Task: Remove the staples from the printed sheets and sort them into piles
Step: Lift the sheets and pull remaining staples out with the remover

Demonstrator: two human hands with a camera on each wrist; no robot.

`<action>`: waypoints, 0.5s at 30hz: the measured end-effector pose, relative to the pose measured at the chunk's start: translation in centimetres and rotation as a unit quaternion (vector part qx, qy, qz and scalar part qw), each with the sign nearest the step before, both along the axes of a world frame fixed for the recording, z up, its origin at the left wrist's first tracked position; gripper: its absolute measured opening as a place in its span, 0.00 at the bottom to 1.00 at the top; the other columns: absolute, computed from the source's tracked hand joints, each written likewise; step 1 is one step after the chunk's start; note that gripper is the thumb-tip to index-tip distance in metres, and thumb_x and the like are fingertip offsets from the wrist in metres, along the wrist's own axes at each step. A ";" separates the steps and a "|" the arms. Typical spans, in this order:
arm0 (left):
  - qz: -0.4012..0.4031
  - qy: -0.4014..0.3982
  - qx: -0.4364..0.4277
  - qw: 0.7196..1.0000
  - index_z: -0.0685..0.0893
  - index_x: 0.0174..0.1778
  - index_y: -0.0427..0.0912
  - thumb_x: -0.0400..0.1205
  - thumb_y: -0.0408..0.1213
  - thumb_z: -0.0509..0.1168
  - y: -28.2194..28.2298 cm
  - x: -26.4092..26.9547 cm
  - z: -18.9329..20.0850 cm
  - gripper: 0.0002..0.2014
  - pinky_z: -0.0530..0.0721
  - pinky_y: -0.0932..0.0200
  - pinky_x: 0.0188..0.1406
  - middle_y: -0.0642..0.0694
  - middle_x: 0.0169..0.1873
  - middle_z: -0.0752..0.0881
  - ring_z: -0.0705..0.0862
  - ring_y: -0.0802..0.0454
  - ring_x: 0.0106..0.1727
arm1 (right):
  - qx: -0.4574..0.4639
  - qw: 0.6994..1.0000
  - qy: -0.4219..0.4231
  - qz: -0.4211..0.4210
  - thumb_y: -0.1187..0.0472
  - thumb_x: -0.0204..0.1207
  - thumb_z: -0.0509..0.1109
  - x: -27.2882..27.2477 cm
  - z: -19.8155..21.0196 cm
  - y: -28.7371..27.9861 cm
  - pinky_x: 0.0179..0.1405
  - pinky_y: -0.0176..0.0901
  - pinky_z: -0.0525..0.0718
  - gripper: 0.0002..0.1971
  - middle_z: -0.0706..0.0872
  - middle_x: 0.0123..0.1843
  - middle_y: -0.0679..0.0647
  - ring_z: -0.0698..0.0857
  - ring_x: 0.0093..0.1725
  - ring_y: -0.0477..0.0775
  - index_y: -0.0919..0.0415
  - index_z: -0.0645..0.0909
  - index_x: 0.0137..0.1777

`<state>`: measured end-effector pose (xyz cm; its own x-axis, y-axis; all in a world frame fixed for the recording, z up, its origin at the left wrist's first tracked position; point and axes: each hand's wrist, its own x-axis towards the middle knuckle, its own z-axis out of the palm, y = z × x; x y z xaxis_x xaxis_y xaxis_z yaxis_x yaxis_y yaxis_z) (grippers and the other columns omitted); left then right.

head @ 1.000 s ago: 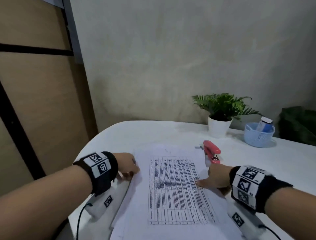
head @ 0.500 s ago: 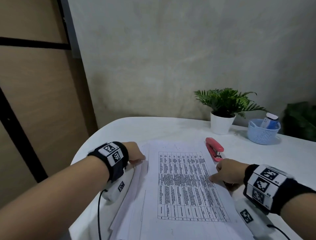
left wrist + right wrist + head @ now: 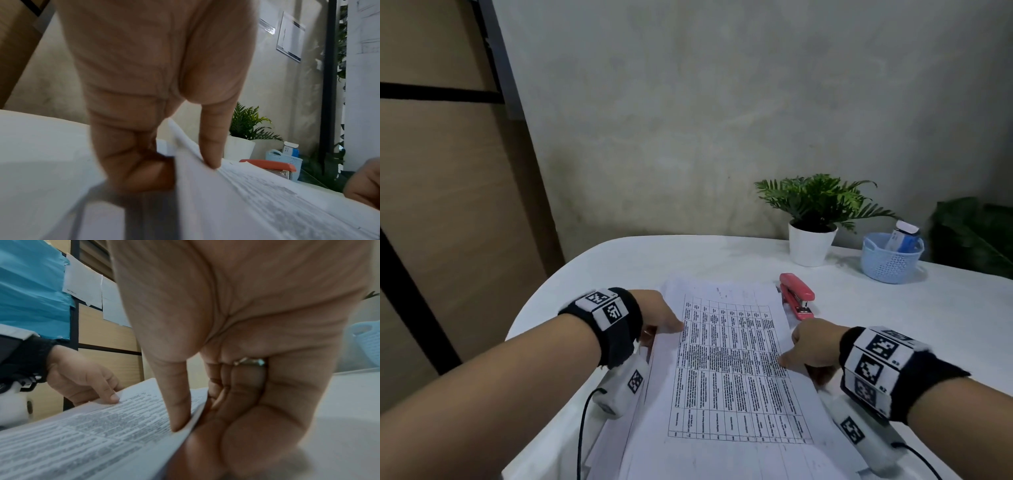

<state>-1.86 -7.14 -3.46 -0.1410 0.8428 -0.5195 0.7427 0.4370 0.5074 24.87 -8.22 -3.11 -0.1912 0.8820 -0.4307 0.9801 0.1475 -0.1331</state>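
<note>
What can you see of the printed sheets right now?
The printed sheets are white paper, the top page bearing a black ruled table of small text. They lie lengthwise on the white table. The left hand and right hand pinch opposite side edges, thumbs on top. No staple is discernible.

Dim, soft, even light; wrist views blurred close up, edges warped.
</note>
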 end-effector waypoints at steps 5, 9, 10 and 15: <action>0.015 0.051 0.013 0.998 0.78 0.37 0.37 0.76 0.40 0.72 -0.3 0.5 0.7 0.12 0.82 0.56 0.41 0.42 0.28 0.77 0.77 0.45 0.29 | 0.004 1.000 0.009 -0.005 0.49 0.77 0.66 0.1 0.0 -0.2 0.48 0.42 0.85 0.17 0.81 0.44 0.57 0.81 0.37 0.53 0.65 0.74 0.49; 0.022 -0.006 0.008 1.000 0.81 0.34 0.35 0.68 0.40 0.76 -0.1 -0.1 0.5 0.13 0.81 0.51 0.43 0.38 0.28 0.77 0.77 0.44 0.31 | 0.020 1.000 -0.011 0.006 0.48 0.77 0.66 0.0 -0.1 -0.3 0.36 0.35 0.83 0.16 0.79 0.39 0.54 0.80 0.38 0.53 0.62 0.71 0.41; 0.021 -0.004 0.004 1.000 0.82 0.33 0.36 0.65 0.41 0.77 -0.1 -0.1 0.4 0.14 0.82 0.51 0.44 0.38 0.29 0.79 0.78 0.44 0.32 | 0.028 0.999 -0.014 0.008 0.48 0.76 0.66 0.0 -0.1 -0.3 0.31 0.33 0.79 0.17 0.77 0.35 0.52 0.78 0.34 0.51 0.59 0.68 0.35; 0.044 0.013 0.015 0.999 0.80 0.35 0.38 0.77 0.42 0.71 -0.6 0.6 1.0 0.12 0.78 0.65 0.27 0.45 0.23 0.77 0.77 0.48 0.25 | 0.024 1.000 -0.002 -0.011 0.50 0.75 0.69 0.3 -0.1 -0.3 0.22 0.30 0.76 0.18 0.74 0.30 0.50 0.75 0.26 0.45 0.58 0.67 0.32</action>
<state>-1.27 -7.77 -2.50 -0.2274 0.8422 -0.4888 0.7154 0.4850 0.5030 25.18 -8.49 -3.21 -0.1697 0.9056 -0.3887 0.9837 0.1321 -0.1217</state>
